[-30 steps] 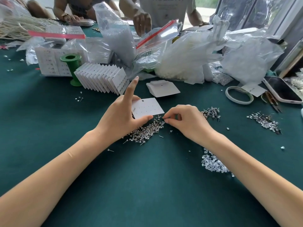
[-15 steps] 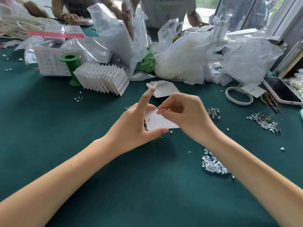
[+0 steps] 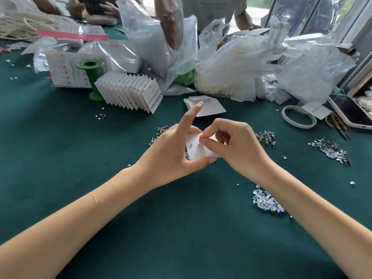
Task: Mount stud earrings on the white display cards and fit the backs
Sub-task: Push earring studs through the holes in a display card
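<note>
Holding: left hand (image 3: 171, 156) clamps the small white perforated display card (image 3: 198, 151) between thumb and middle fingers, index finger raised straight.
Card: above the green felt table (image 3: 181, 228), face tilted towards the viewer.
Pinching: right hand (image 3: 233, 146) has thumb and forefinger closed on a tiny stud earring (image 3: 199, 143), tip at the card's upper holes.
Relation: stud touches the card's face; the right hand is nearer.

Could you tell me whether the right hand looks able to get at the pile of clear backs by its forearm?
Probably yes: the pile of clear backs lies uncovered on the cloth beside the right forearm. But the right hand is pinching at the white card, so it must let go first.
</note>
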The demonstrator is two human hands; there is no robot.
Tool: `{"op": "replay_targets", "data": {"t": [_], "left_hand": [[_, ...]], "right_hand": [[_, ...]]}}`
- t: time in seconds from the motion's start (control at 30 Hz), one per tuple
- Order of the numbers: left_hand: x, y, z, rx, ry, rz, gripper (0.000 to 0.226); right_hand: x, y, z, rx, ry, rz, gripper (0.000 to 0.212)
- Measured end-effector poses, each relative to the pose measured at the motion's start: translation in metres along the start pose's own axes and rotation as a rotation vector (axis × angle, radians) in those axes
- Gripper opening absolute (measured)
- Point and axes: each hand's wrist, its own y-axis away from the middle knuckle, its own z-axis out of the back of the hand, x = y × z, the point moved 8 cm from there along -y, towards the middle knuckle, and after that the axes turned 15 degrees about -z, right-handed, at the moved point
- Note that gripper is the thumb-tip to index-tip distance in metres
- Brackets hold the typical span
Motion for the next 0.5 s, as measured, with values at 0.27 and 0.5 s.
{"op": "replay_targets", "data": {"t": [0.27, 0.5], "left_hand": [[0.0004, 0.0001, -0.0008, 0.007, -0.007, 0.008, 0.1], [-0.0021, 0.0001, -0.0008, 0.004, -0.008, 0.001, 0.099]], "right_hand": [[0.0001, 0.0041, -0.0002, -0.012, 0.031, 0.024, 0.017], [0.0004, 0.0075, -0.0037, -0.005, 0.041, 0.04, 0.014]]}}
